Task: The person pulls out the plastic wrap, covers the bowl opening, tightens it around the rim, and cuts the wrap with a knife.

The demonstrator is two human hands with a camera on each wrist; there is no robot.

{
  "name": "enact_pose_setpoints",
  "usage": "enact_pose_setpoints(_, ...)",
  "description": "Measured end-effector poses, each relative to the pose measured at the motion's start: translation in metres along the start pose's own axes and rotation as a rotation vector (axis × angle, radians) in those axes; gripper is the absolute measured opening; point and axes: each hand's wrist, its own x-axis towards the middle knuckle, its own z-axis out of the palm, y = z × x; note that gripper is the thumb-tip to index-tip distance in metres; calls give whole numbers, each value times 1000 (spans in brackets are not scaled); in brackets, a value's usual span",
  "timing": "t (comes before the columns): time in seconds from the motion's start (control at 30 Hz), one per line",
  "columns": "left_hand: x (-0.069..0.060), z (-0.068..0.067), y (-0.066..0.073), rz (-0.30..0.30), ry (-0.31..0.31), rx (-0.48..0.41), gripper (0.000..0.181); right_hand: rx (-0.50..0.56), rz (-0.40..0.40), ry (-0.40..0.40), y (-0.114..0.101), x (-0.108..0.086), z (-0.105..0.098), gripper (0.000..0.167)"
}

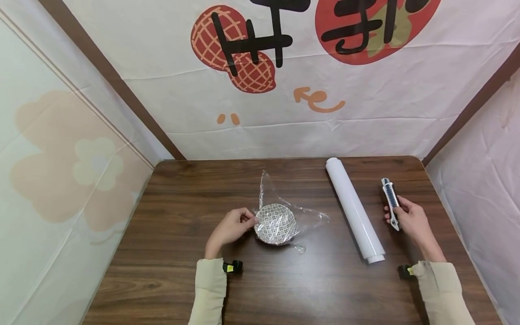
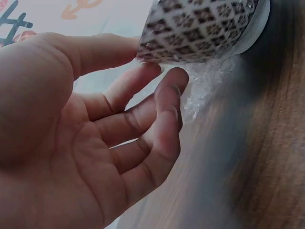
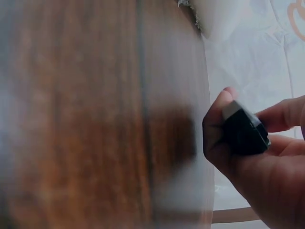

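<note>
Film (image 1: 312, 218) lies clear and loose over a patterned bowl (image 1: 275, 224) on the wooden surface (image 1: 284, 289) in the head view; the left hand (image 1: 232, 227) pinches it at the bowl's left edge. Rightward lies a white roll (image 1: 355, 210), then the right hand (image 1: 413, 221) — gripping a utility knife (image 1: 391, 198). Left wrist view: thumb and forefinger nearly meet at the bowl. Right wrist view: fingers clamp round the knife — dark end showing.

At the left hand (image 1: 231, 227), glossy, crinkled plastic film (image 1: 308, 217) covers a smooth-looking bowl (image 1: 275, 224). The cutter (image 1: 391, 201) in the right hand (image 1: 414, 221) has a metallic sheen; left of that grip, the roll (image 1: 354, 207) looks smooth, shiny plastic. Below, the wood-grain table (image 1: 174, 216) gleams softly.
</note>
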Motion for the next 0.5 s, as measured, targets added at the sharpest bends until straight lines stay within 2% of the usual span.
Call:
enact_pose_setpoints(0.27,-14,14,2,-10,15,-47,19,-27,-15,-37,1,6,-2,57)
enact_pose_setpoints(0.4,-20,24,4,-10,21,-67,19,-41,2,-28,-1,8,-1,56)
enact_pose_setpoints(0.5,-22,33,6,5,20,-78,22,-90,25,-7,-3,9,-2,54)
